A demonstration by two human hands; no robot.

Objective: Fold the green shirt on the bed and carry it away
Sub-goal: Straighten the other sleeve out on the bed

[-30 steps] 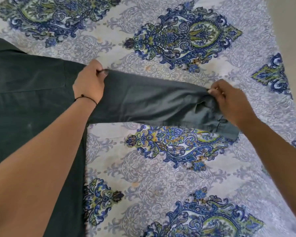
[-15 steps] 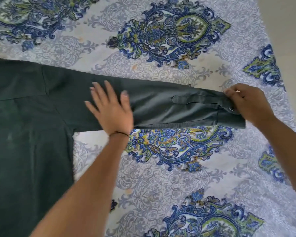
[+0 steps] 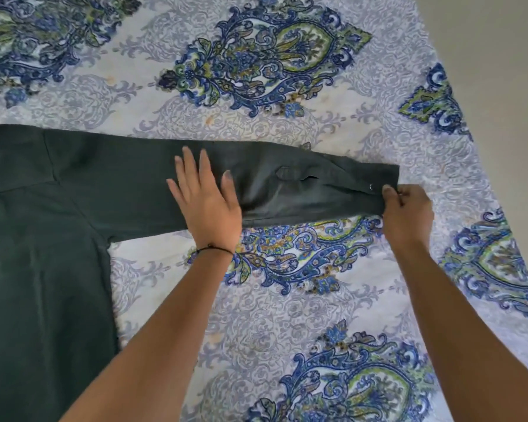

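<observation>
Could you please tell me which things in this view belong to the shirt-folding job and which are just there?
Part of the job:
- green shirt, sleeve stretched out flat
- left hand, flat on the sleeve
- right hand, pinching the cuff

Just there:
- patterned bedsheet
- floor

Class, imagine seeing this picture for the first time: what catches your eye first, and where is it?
A dark green cotton shirt lies at the left, one long sleeve stretched rightwards across the blue-and-green paisley bedsheet. The left hand presses flat mid-sleeve; the right hand pinches the cuff.
</observation>
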